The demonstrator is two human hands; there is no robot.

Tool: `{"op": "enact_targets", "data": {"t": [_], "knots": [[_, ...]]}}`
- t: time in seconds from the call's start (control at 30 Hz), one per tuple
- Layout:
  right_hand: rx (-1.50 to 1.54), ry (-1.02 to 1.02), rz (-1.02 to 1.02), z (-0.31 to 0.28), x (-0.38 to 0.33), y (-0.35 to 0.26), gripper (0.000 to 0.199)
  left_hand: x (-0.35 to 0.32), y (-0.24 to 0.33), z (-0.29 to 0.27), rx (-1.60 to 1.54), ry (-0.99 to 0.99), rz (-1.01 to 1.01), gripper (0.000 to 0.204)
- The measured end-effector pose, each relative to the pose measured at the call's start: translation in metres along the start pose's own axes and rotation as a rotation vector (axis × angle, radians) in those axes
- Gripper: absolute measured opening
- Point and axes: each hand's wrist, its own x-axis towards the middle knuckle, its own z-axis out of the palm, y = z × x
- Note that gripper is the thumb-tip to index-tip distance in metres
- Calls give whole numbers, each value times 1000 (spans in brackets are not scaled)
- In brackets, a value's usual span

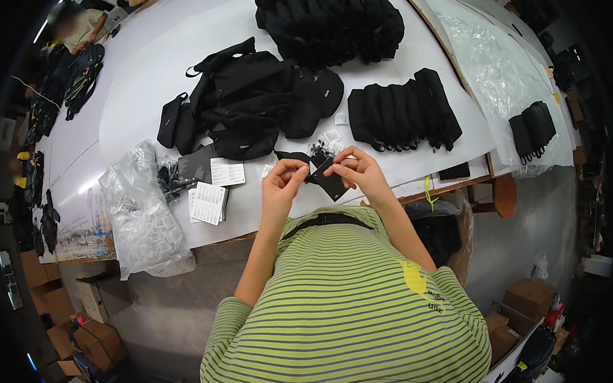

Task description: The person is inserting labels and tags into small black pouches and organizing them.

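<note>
Close to the table's front edge, my left hand (284, 181) and my right hand (361, 173) are raised side by side, both pinched. Between them hangs a black hang tag (331, 184), its upper edge at my right fingertips. What my left fingertips grip is too small to make out; a black fabric piece (293, 156) lies right behind them. Just beyond my hands is a small heap of tag strings (322, 150) with white labels. Left of my left hand are white printed cards (208, 203) and dark cards (196, 165).
Black fabric pouches (242, 92) are piled in front of me, with a row of them (402, 114) to the right and a larger heap (331, 25) behind. A clear plastic bag (145, 217) hangs over the left front edge. A wooden stool (504, 197) stands right. Another person works far left.
</note>
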Motion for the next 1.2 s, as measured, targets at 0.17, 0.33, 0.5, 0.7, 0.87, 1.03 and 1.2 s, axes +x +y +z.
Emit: {"op": "enact_targets", "data": {"t": [0.17, 0.33, 0.5, 0.7, 0.87, 1.03, 1.2], "knots": [[16, 101, -46, 15, 2, 9, 12, 0, -3, 13, 124, -64, 129, 10], [-42, 163, -94, 22, 3, 11, 15, -2, -4, 16, 223, -78, 139, 11], [-75, 178, -93, 25, 2, 12, 15, -2, -5, 16, 382, -58, 176, 12], [-497, 212, -308, 26, -2, 8, 15, -2, -3, 13, 570, -101, 219, 11], [-355, 130, -182, 25, -6, 3, 18, 9, -13, -1, 178, -206, 65, 16], [-148, 78, -105, 27, -6, 7, 19, 10, -14, -6, 115, -313, -65, 17], [-727, -109, -80, 10, 17, 1, 19, -5, -15, -6, 470, -216, 20, 17]]}}
